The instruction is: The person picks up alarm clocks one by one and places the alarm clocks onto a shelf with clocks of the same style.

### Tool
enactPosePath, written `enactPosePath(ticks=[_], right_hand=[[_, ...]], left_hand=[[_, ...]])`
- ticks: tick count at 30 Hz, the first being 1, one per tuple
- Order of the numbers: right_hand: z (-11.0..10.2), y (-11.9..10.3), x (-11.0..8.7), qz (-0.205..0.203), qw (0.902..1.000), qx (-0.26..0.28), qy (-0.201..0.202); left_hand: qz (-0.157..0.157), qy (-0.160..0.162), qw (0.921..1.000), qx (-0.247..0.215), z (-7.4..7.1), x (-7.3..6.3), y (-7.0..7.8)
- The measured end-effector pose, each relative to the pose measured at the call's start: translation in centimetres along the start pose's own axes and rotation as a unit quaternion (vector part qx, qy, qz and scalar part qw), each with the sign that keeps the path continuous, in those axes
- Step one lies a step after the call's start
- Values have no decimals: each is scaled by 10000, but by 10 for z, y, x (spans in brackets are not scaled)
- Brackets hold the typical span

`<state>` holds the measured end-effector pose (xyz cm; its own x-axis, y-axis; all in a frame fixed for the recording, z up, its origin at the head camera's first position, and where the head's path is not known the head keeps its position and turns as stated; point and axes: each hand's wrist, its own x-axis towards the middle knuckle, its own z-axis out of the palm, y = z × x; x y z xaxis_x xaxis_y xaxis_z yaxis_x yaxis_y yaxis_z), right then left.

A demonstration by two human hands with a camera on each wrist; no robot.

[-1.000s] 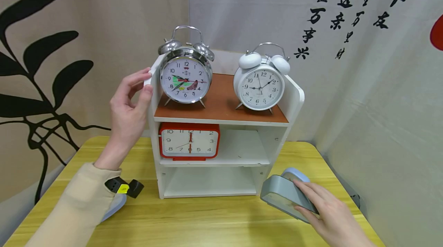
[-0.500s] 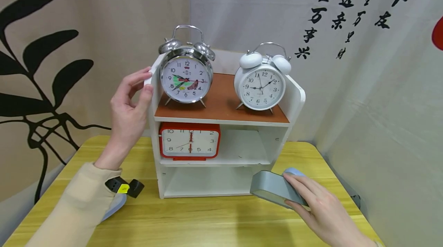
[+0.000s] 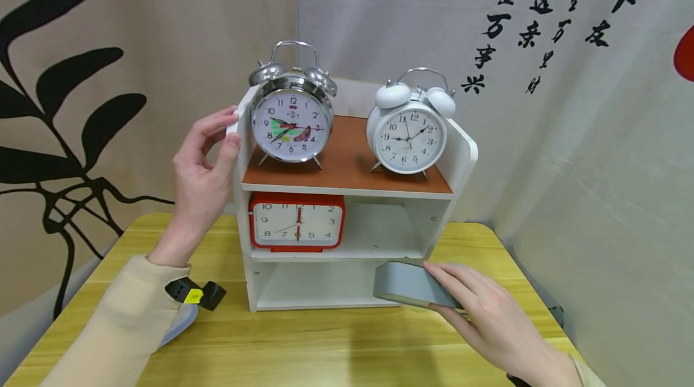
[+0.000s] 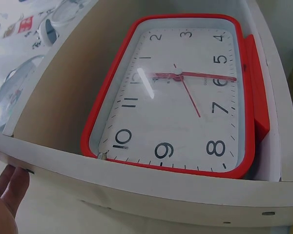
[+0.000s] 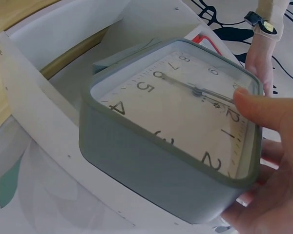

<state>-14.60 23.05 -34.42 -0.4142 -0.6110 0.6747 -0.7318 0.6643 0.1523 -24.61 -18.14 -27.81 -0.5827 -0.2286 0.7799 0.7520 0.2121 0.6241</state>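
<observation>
My right hand (image 3: 482,314) grips a grey-blue square alarm clock (image 3: 414,284), thumb on the face and fingers behind in the right wrist view. The clock is held tilted above the table, in front of the bottom compartment's right part. My left hand (image 3: 203,170) holds the upper left side edge of a white three-level shelf (image 3: 347,191) between thumb and fingers. A silver twin-bell alarm clock (image 3: 293,125) and a white twin-bell alarm clock (image 3: 409,137) stand on its brown top. The red rectangular clock (image 3: 297,221) sits in the middle compartment's left half.
The shelf stands on a yellow wood-grain table (image 3: 303,351). Part of a light blue object (image 3: 181,324) shows beside the left forearm. Fabric backdrops (image 3: 379,25) with black leaf shapes and writing hang behind and to the right.
My right hand has carried the grey-blue clock leftward, from right of the shelf to in front of its bottom compartment. The left hand and the shelf stay in place.
</observation>
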Motion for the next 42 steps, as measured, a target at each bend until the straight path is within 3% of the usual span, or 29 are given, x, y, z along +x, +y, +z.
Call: enactPosePath(ticks=[13,19,25,42], right_hand=[[1,0,26,-177,9994,15,-311],[3,3,40,-431,9988,110,-198],[5,7,53,-639,9973,170,-332],[14,17,70,-808,9939,357,-654]], left_hand=[[-39,-49,10000,29,0,0,1],[-13,-76,9999,93,0,0,2],[-72,-78,9999,94,0,-1,1],[-16,-61,10000,18,0,-1,0]])
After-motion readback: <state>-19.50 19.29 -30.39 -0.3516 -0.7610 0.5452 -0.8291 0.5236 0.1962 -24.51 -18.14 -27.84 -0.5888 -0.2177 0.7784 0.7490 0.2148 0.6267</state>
